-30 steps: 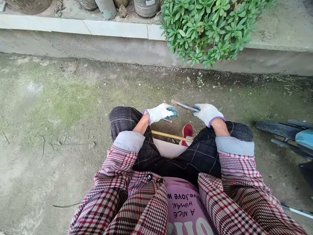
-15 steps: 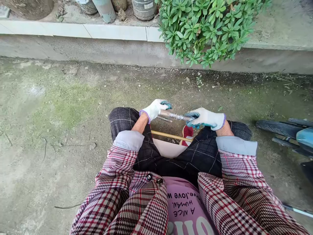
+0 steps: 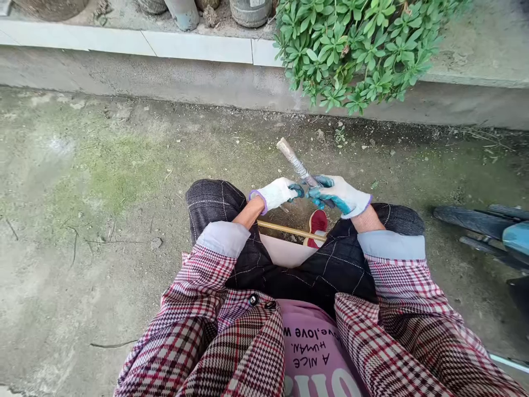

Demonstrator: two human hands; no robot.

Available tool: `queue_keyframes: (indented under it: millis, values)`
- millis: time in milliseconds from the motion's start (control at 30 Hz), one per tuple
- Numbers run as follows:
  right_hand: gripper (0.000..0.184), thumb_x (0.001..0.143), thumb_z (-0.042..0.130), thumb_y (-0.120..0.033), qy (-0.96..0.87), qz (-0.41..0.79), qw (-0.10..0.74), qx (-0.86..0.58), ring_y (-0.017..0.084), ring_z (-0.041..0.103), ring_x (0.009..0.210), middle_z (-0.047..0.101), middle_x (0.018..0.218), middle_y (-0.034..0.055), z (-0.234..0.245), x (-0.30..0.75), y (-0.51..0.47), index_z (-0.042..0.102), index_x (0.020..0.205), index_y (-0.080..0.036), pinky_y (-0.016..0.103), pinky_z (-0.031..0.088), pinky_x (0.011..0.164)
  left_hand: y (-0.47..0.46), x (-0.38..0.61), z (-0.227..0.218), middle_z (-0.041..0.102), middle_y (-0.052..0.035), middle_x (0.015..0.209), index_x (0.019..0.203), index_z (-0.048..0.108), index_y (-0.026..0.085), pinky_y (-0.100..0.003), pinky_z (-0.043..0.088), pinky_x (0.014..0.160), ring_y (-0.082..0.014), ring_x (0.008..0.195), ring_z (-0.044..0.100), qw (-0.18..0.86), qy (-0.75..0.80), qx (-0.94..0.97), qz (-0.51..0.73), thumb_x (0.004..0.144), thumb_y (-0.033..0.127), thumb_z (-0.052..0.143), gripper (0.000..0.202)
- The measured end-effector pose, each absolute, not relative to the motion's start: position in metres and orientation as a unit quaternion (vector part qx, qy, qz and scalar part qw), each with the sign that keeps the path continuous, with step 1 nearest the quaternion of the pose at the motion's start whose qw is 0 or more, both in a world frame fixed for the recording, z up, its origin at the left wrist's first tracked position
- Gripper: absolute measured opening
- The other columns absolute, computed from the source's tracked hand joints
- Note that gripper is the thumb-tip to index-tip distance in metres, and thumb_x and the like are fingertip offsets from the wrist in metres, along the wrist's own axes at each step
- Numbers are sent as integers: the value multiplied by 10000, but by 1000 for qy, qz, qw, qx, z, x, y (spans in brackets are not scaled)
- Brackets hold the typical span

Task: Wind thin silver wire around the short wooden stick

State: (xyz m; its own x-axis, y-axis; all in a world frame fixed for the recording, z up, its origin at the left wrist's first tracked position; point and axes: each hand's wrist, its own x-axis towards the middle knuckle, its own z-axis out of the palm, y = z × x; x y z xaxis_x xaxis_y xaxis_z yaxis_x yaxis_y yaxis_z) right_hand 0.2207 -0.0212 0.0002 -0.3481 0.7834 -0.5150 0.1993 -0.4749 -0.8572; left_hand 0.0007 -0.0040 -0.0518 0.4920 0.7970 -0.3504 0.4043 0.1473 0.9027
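A wooden stick [image 3: 287,150] wound with silvery wire [image 3: 300,167] slants up and to the left from my right hand [image 3: 339,194]. That hand, in a white glove with blue-green coated fingers, is closed around the stick's lower part. My left hand [image 3: 278,194], gloved the same way, is just left of it with curled fingertips close to the stick. Whatever those fingers hold, if anything, is hidden. A thin, dull piece shows faintly below the left glove; its kind is unclear.
A yellowish rod [image 3: 285,229] crosses between my knees, above a red shoe [image 3: 317,221]. Ahead, a tiled ledge [image 3: 198,48] carries pots and a leafy green bush [image 3: 351,49]. A dark wheel [image 3: 467,219] stands at the right. Twigs lie on the mossy concrete ground.
The wire-wound stick has swung from nearly level to slanting up-left. My left hand has come off its far end and moved right, close to my right hand, which still grips the stick.
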Motion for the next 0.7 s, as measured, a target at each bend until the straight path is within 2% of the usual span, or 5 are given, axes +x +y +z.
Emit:
queue_keyframes:
  millis: [133,267,467,600,700]
  values:
    - [497,650,927,-406,-456,686,230,-518,113,579,532,729,785,18,-2,225,-21,742,1044,-165,248,470,455,-2,-3,-45,583,30,651,818,752,132,-240,391,612,-104,613,468,566,498,631,185,855,220,610,171]
    - [508,706,849,-386,-517,542,227,-622,165,624,608,749,840,34,-18,228,-10,748,1154,-170,289,518,531,-8,2,-45,654,11,716,881,771,141,-234,468,645,-115,652,525,613,462,628,132,832,250,628,186]
    - [384,868,701,-332,-735,239,-78,-630,308,749,993,822,1138,133,-33,243,-2,796,1218,-205,371,539,841,-5,-5,-47,637,24,693,816,754,163,-260,411,631,-125,644,493,558,484,667,105,817,264,645,149]
    - [233,808,726,-334,-764,261,-202,-555,253,722,846,817,966,79,-29,251,-8,822,1002,-247,332,490,747,1,-15,-42,527,51,613,708,692,170,-289,334,626,-121,622,416,521,491,689,111,791,232,633,119]
    - [180,759,734,-336,-764,333,-215,-509,213,661,733,764,796,17,-22,256,-13,810,897,-249,321,450,674,2,-19,-39,549,54,630,698,690,160,-284,341,655,-119,649,431,534,485,682,123,784,215,645,111]
